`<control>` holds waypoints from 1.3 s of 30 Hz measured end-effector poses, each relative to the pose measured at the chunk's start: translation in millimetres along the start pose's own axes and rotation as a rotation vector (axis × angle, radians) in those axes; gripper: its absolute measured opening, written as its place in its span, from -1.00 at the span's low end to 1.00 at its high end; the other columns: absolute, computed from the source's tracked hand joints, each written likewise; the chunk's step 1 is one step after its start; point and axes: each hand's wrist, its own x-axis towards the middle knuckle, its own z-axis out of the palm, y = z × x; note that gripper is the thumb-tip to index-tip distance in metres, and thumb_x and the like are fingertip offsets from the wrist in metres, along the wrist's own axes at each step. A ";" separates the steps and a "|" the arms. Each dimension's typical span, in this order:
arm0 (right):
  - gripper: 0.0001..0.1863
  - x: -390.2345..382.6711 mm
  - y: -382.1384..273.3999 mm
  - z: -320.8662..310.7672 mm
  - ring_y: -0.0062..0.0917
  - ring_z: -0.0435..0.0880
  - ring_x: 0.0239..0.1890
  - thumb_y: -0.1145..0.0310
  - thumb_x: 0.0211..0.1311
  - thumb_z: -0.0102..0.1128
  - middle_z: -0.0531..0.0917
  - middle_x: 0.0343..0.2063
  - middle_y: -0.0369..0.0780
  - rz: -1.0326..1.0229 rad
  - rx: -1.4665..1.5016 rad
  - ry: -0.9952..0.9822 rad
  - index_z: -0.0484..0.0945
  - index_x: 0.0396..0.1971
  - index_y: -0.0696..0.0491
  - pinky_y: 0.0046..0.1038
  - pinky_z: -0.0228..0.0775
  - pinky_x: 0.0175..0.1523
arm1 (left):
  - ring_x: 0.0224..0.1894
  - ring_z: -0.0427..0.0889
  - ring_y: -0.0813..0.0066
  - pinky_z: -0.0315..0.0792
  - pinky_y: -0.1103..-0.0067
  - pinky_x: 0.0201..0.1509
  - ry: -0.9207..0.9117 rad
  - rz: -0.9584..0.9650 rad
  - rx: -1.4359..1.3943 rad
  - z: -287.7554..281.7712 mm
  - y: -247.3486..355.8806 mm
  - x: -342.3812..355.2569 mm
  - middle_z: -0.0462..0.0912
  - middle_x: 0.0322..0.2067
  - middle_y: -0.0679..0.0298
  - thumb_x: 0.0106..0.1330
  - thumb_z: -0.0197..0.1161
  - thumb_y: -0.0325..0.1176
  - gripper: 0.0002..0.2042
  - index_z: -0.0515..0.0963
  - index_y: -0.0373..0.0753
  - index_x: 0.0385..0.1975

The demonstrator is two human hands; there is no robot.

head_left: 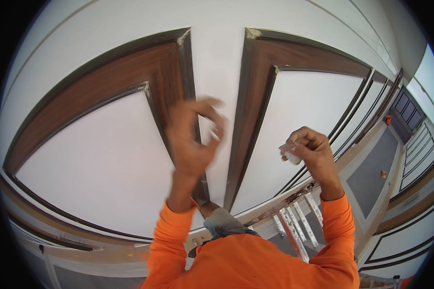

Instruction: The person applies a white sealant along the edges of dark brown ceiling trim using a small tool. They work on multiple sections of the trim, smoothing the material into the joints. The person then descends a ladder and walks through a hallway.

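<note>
My left hand (pixel 194 137), smeared by motion, is raised before the upright white strip between two panels, its fingers curled round toward the thumb; a small pale thing at the fingertips is too blurred to name. My right hand (pixel 309 155), farther right in front of the right panel, pinches a small whitish, partly shiny piece (pixel 292 156). Both the left panel (pixel 84 144) and the right panel (pixel 304 101) have white centres, brown wood-look borders and dark grey edging. Pale yellowish patches (pixel 253 33) mark some edging corners.
An aluminium ladder (pixel 300 226) with a red rail is below at the right. A corridor floor (pixel 371 164) with a grey covering runs away to the right, past more panelled wall (pixel 414 154) toward a dark gridded door or window (pixel 405 108). A small orange shape (pixel 387 120) is far along it.
</note>
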 end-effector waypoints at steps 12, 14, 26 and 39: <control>-0.90 -29.7 59.1 28.2 -0.66 0.69 -0.29 0.46 0.39 0.46 0.79 -0.31 -0.26 -0.040 0.017 0.147 0.77 -0.19 0.14 -0.51 0.56 -0.12 | -0.10 0.64 0.62 0.51 0.63 0.01 -0.083 -0.909 -0.897 96.8 23.2 -135.0 0.75 -0.17 0.29 0.55 0.35 -0.36 -0.88 0.63 -0.25 -0.08; -0.88 -28.8 58.0 20.7 -0.61 0.70 -0.27 0.49 0.33 0.47 0.78 -0.30 -0.24 -0.121 -0.137 0.111 0.79 -0.17 0.12 -0.48 0.55 -0.11 | -0.15 0.66 0.61 0.53 0.64 -0.05 -0.058 -0.937 -0.871 101.0 19.7 -133.1 0.76 -0.20 0.26 0.57 0.31 -0.34 -0.87 0.60 -0.25 -0.09; -0.87 -46.4 106.6 -126.7 -0.60 0.67 -0.25 0.42 0.39 0.36 0.77 -0.26 -0.26 -0.091 -0.555 0.667 0.81 -0.16 0.08 -0.52 0.41 -0.16 | -0.49 0.73 0.47 0.63 0.55 -0.42 -0.078 -0.604 -0.297 135.1 2.6 -3.1 0.73 -0.32 0.11 0.64 0.18 -0.27 -0.77 0.52 -0.35 -0.05; -0.71 -81.8 216.4 -191.7 -0.58 0.63 -0.39 0.26 0.48 0.29 0.75 -0.41 -0.21 0.204 -0.518 0.897 0.77 -0.11 0.20 -0.47 0.49 -0.19 | -0.69 0.57 0.56 0.44 0.62 -0.67 0.073 -0.481 0.034 202.3 -25.1 30.6 0.65 -0.54 0.17 0.63 0.15 -0.30 -0.79 0.47 -0.35 -0.14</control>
